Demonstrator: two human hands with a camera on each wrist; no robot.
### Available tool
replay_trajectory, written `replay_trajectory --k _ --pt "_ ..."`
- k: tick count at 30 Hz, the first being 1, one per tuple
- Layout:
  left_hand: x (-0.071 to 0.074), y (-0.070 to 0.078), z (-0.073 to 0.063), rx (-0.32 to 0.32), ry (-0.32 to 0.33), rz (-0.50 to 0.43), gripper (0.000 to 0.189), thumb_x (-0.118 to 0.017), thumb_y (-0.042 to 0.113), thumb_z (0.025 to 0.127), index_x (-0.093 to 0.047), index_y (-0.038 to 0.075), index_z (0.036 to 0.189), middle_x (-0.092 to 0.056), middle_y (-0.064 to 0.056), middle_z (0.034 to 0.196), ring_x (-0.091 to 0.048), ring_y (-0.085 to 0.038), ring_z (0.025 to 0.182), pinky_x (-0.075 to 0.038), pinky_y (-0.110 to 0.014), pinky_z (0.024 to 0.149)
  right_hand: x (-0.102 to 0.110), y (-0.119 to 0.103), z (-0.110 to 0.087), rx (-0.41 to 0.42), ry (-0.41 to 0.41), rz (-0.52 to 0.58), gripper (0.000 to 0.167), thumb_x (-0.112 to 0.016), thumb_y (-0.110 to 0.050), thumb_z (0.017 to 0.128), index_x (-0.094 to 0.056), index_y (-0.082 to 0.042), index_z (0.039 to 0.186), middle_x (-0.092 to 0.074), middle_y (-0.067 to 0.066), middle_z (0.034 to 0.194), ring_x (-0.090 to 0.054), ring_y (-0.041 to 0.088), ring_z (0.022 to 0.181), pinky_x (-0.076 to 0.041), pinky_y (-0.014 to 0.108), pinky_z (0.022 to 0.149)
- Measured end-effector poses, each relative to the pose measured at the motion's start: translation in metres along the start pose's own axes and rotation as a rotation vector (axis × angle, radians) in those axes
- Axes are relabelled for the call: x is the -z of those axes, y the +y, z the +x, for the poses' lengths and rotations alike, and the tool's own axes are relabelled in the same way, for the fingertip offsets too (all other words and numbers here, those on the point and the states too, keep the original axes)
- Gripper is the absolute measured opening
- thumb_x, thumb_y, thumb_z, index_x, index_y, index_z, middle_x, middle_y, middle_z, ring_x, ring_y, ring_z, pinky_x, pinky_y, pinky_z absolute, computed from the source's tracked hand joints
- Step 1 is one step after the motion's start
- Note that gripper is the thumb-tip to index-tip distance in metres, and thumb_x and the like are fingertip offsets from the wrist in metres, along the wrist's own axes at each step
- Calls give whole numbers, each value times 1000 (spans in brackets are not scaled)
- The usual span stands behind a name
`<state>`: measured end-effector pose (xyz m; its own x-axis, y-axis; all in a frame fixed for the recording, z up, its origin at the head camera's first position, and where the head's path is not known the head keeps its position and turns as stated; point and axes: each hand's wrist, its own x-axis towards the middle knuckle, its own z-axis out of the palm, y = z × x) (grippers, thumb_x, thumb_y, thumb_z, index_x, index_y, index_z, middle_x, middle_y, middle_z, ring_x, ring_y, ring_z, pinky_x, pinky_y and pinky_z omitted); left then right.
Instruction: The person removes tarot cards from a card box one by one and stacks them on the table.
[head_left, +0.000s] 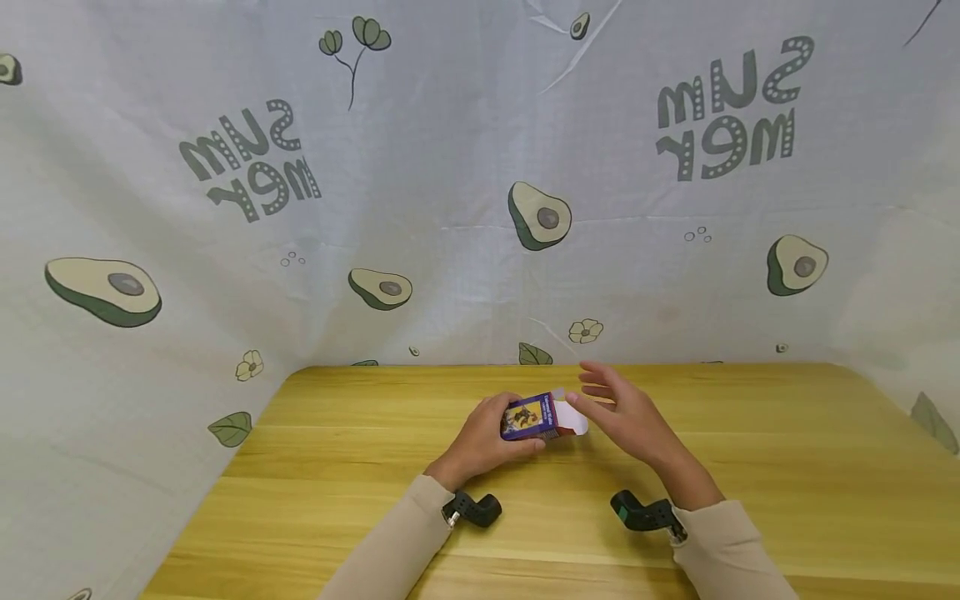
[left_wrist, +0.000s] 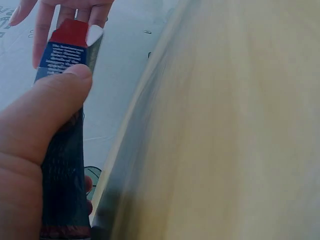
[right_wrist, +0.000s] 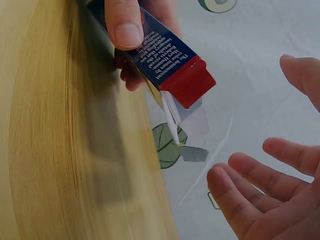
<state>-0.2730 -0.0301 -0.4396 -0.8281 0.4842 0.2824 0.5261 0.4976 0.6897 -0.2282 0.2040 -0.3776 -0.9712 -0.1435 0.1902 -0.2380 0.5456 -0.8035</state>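
Note:
My left hand (head_left: 482, 437) grips a small printed cardboard box (head_left: 525, 418), dark blue with a picture panel on its broad face. The thumb lies along one narrow side, which carries lines of white text in both wrist views. At the end toward the right, the box is unfolded, with a red flap (right_wrist: 192, 84) and white flaps (right_wrist: 194, 125) sticking out. My right hand (head_left: 628, 417) is held just beyond that end, its fingers spread and nothing between them. What lies inside the box is hidden.
Under the hands is a wooden table (head_left: 337, 500) with a light yellow grain. A pale cloth (head_left: 450, 167) printed with avocados and lettering hangs behind it and along the left side. Each wrist wears a black camera mount (head_left: 641, 510).

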Motion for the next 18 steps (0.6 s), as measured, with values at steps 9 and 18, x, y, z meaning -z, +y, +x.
replay_trajectory --k 9,18 --pt "-3 0 2 9 25 -10 69 -75 51 78 -47 14 129 -59 0 114 -53 -11 96 -45 -25 82 1 -4 -1 55 26 -25 61 -61 -43 94 -43 -9 141 -54 18 132 -54 37 119 -48 52 89" --pt "-1 -3 3 9 27 -57 72 -78 48 77 -45 14 131 -56 0 115 -53 -11 97 -46 -25 83 -1 -6 3 138 101 -43 43 -66 -31 92 -58 -4 124 -66 10 109 -62 24 99 -52 32 80"
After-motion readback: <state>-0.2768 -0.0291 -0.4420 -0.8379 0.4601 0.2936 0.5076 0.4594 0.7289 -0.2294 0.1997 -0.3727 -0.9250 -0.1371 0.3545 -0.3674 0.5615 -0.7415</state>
